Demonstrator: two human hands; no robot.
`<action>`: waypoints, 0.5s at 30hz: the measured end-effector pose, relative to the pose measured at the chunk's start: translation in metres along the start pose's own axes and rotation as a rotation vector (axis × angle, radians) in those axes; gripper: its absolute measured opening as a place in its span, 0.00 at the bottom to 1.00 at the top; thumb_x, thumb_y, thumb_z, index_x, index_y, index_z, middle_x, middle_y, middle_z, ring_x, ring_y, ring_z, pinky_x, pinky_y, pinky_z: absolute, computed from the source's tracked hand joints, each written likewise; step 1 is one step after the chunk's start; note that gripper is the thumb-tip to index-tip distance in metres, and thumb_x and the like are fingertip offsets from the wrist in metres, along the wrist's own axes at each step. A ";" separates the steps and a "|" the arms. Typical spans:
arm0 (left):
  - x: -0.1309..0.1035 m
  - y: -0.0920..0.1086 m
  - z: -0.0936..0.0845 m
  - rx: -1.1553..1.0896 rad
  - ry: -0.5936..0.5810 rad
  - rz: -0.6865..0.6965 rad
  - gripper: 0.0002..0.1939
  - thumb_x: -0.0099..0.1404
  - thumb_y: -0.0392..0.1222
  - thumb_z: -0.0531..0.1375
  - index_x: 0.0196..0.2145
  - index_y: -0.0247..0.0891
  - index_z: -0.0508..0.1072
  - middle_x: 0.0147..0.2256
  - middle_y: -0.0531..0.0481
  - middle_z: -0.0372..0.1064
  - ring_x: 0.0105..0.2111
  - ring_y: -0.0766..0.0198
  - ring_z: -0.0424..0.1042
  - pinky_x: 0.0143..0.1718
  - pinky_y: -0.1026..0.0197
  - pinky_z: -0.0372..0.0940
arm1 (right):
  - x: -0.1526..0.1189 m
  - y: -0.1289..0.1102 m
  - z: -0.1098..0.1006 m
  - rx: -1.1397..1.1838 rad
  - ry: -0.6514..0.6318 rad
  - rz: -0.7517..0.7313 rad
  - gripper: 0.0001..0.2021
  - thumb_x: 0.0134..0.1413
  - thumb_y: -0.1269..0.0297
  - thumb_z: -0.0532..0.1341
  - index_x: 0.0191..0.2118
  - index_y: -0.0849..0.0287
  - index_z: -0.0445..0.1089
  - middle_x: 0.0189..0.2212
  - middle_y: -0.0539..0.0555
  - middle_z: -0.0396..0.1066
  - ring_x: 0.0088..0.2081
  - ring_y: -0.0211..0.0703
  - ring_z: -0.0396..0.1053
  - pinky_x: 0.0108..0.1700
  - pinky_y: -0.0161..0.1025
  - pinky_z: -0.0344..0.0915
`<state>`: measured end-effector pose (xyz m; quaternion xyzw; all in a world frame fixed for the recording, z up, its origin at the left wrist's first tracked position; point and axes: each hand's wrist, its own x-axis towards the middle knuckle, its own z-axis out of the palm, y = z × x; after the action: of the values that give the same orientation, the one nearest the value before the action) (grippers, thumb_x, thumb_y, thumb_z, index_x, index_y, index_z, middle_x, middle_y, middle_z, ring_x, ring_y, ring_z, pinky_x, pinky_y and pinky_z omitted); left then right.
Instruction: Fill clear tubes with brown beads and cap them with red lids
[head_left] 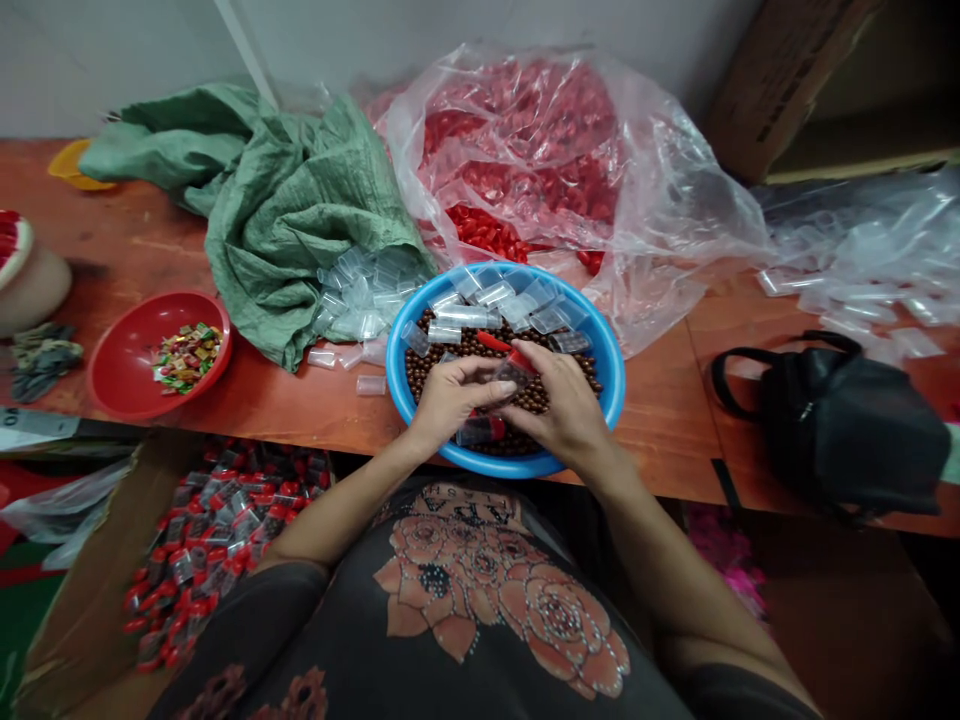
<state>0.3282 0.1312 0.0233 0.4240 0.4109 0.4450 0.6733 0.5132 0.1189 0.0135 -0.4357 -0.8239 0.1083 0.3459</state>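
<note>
Over a blue basin my two hands meet at a small clear plastic tube. My left hand pinches the tube from the left. A red cap is between the thumb and fingers of my right hand, up against the tube; whether it is seated on it I cannot tell. Brown round beads fill the basin, with several clear empty tubes on top along the far side. Another red-capped tube lies in the basin below my hands.
Behind the basin sits a plastic bag of red caps. Loose clear tubes lie by a green cloth sack. At left is a red bowl of wrapped sweets; at right, a black bag. Below left, a carton holds red-capped tubes.
</note>
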 end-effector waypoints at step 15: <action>0.004 -0.006 0.012 -0.200 -0.092 -0.275 0.41 0.54 0.79 0.55 0.33 0.32 0.77 0.27 0.41 0.76 0.33 0.55 0.78 0.32 0.58 0.71 | 0.011 0.000 0.001 0.047 -0.059 -0.063 0.36 0.51 0.61 0.67 0.64 0.56 0.55 0.55 0.61 0.69 0.55 0.55 0.68 0.57 0.54 0.66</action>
<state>0.3416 0.1309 0.0205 0.3146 0.3874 0.3673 0.7849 0.5081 0.1280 0.0178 -0.3981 -0.8441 0.1294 0.3350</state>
